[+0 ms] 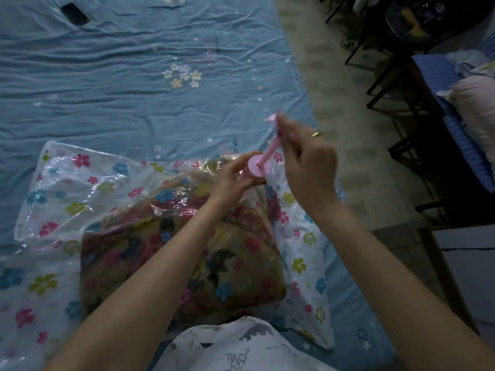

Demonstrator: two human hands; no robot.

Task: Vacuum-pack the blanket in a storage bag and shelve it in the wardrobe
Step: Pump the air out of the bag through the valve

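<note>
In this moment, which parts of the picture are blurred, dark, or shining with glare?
Head view: the right hand and the pump handle are motion-blurred; glare streaks the storage bag; the chairs at upper right sit in dim light; edges bend from the wide-angle lens.

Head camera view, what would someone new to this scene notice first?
The pink hand pump at centre stands out: the left hand grips its barrel while the right hand holds the raised plunger handle. Beneath them, the flower-printed clear storage bag holding the folded blanket fills the near part of the blue bed sheet. A dark phone lies at the far left.
</note>
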